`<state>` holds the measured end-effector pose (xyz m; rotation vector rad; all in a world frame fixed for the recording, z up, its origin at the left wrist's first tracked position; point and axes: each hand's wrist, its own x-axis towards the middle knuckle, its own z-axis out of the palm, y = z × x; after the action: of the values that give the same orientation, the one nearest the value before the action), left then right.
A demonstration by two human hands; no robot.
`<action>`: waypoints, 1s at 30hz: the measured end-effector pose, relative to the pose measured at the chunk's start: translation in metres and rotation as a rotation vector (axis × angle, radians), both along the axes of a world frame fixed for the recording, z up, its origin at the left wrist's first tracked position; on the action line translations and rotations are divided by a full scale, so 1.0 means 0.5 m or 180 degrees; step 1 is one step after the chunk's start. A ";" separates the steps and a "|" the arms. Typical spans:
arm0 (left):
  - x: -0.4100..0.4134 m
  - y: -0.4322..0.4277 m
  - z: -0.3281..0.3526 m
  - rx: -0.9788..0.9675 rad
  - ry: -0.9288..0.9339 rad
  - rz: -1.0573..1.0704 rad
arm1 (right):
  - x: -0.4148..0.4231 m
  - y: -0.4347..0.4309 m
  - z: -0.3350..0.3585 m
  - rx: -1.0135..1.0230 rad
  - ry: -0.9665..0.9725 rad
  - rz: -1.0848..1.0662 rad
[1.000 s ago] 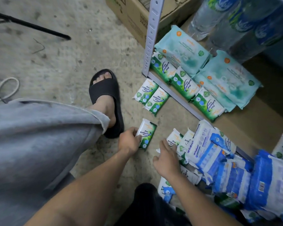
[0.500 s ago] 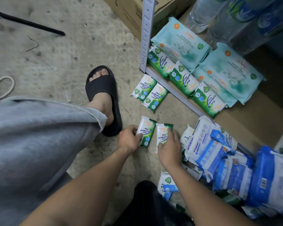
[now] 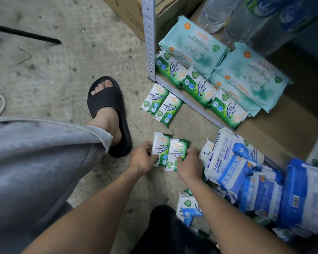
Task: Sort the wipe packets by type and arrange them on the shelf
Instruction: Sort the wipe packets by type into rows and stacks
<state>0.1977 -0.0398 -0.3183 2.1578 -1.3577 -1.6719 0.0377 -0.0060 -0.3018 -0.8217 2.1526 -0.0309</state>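
Observation:
Two small green-and-white pine wipe packets lie side by side on the concrete floor. My left hand grips the left packet at its lower edge. My right hand holds the right packet by its lower right corner. Two more small pine packets lie together by the shelf post. On the bottom shelf three larger pine packets sit in a row in front of teal wipe packs. A heap of blue-and-white packs lies to the right.
A grey metal shelf post rises beside a cardboard box. Water bottles stand at the shelf's back. My foot in a black slide and my grey-trousered knee are at left. A black rod lies on the floor far left.
My right hand took a small pine packet from the heap and brought it left beside the packet under my left hand. The two packets now touch.

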 end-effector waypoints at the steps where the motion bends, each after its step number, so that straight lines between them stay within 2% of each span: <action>1: -0.001 -0.003 0.003 0.0013 0.0029 0.0000 | 0.000 -0.003 0.006 0.0028 -0.0007 -0.0017; 9: -0.038 -0.054 0.034 -0.0162 0.0289 -0.0247 | -0.027 -0.042 0.065 -0.0289 0.0256 -0.0346; 13: -0.088 -0.088 0.053 -0.0389 0.0104 -0.0535 | -0.059 -0.066 0.091 -0.0354 0.0379 -0.0595; 19: -0.156 -0.130 0.050 -0.0849 0.0033 -0.0644 | -0.102 -0.099 0.102 -0.0493 0.0393 -0.0576; 22: -0.161 -0.138 0.041 -0.1238 -0.0339 -0.1095 | -0.110 -0.098 0.097 -0.0500 0.0367 -0.0161; 25: -0.152 -0.140 0.029 -0.1542 -0.0895 -0.1858 | -0.107 -0.096 0.079 -0.0322 0.0262 0.0221; 30: -0.132 -0.152 0.010 -0.1798 -0.1285 -0.2660 | -0.102 -0.091 0.053 -0.0234 0.0128 0.0363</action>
<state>0.1317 -0.1157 -0.3135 1.7183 -2.6978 -0.7651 -0.0132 -0.0518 -0.2754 -0.9942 2.1494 -0.0355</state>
